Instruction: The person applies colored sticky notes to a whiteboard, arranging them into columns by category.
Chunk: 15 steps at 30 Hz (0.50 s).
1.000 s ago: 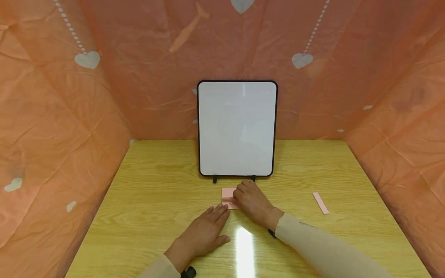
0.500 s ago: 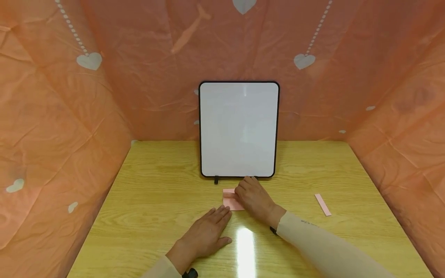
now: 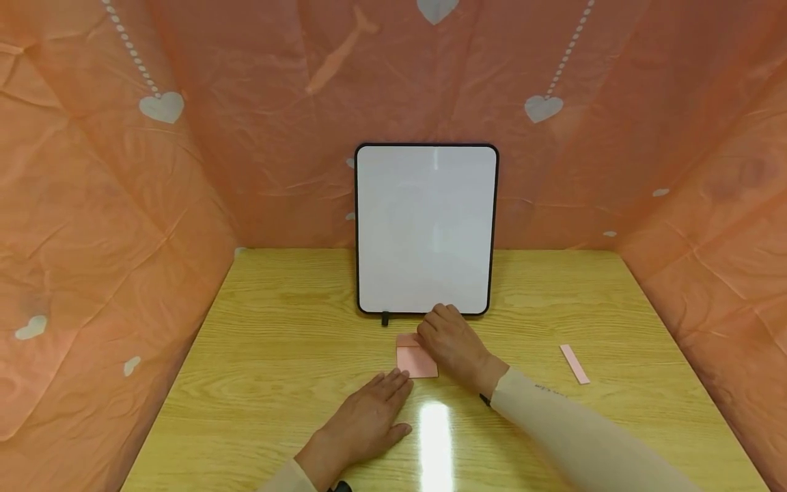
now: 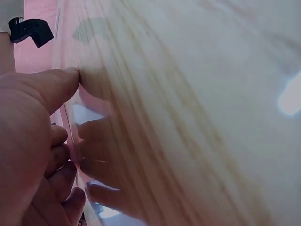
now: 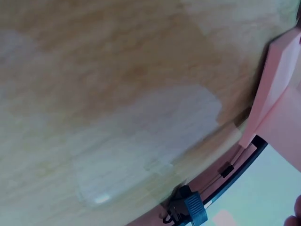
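Observation:
A square pink paper pad (image 3: 418,363) lies on the table in the head view, its thick edge (image 5: 272,84) at the right of the right wrist view. One pink sheet (image 5: 284,125) stands lifted from it, a raised strip across the pad's far side. Curled fingers of my right hand (image 3: 456,347) hold that sheet at its right part, hiding the corner; only fingertips of this hand show in the right wrist view. My left hand (image 3: 369,417) lies palm down, straight fingertips on the pad's near left corner. In the left wrist view, the left hand (image 4: 33,127) touches the shiny tabletop.
A white board with a black frame (image 3: 427,229) stands upright behind the pad on small black feet (image 3: 384,319). A narrow pink strip (image 3: 574,363) lies on the table (image 3: 277,328) to the right. Orange-pink cloth (image 3: 270,137) surrounds the back and sides.
My right hand has moved slightly away from me, towards the board, and the lifted sheet has peeled back farther, uncovering more of the pad. The left hand stays at the near corner.

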### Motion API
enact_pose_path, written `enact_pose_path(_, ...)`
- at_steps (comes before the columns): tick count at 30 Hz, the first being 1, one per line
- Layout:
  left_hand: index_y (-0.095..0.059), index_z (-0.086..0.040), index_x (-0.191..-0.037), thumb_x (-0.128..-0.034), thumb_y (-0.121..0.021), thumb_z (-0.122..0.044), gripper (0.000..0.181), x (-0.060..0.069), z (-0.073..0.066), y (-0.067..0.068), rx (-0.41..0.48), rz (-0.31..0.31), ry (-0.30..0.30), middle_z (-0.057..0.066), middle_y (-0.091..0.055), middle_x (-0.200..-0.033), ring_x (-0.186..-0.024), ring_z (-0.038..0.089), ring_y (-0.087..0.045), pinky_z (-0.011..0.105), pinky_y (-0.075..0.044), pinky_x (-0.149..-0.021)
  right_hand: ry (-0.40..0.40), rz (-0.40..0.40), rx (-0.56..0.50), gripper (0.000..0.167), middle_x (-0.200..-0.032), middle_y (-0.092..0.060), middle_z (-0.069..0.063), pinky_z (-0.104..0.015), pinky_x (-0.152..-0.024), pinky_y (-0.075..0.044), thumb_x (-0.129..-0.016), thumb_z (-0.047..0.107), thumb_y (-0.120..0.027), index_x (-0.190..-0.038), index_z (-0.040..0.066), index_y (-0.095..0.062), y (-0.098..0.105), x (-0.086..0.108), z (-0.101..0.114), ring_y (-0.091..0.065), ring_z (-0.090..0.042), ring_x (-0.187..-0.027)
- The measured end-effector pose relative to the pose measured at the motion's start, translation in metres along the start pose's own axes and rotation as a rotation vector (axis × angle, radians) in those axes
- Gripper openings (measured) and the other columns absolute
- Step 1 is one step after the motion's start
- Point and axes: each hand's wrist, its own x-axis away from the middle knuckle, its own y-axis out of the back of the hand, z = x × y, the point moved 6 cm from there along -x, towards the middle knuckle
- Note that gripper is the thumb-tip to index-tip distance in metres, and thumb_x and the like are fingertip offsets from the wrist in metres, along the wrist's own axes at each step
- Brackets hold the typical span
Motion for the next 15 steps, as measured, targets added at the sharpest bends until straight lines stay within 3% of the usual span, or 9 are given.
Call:
enact_pose_path(5,-0.045,-0.007,-0.161,-0.1057,-0.059,-0.050,0.071,0.000,-0.001,-0.001,-0.021,0.012,0.005,0.008,-0.040,-0.169,-0.158,0.022,-0.035,0.039,-0.030,-0.130,-0.012,0.002,0.018,0.016,-0.090,-0.064,-0.001,-0.033,-0.078,-0.046,-0.102,0.020,-0.072,-0.090,0.012,-0.066,0.002,-0.004,-0.004,-0.054,-0.022,-0.089)
enact_pose_path(15,-0.045,-0.009,-0.160,-0.1058,-0.059,-0.051,0.070,0.000,-0.002,-0.001,-0.019,0.043,0.010,0.006,-0.039,-0.169,-0.159,0.021,-0.034,0.039,-0.029,-0.131,-0.018,-0.095,0.010,0.016,-0.087,-0.065,-0.002,-0.032,-0.075,-0.048,-0.098,0.021,-0.077,-0.089,0.010,-0.070,0.007,-0.012,-0.014,-0.055,-0.022,-0.086)
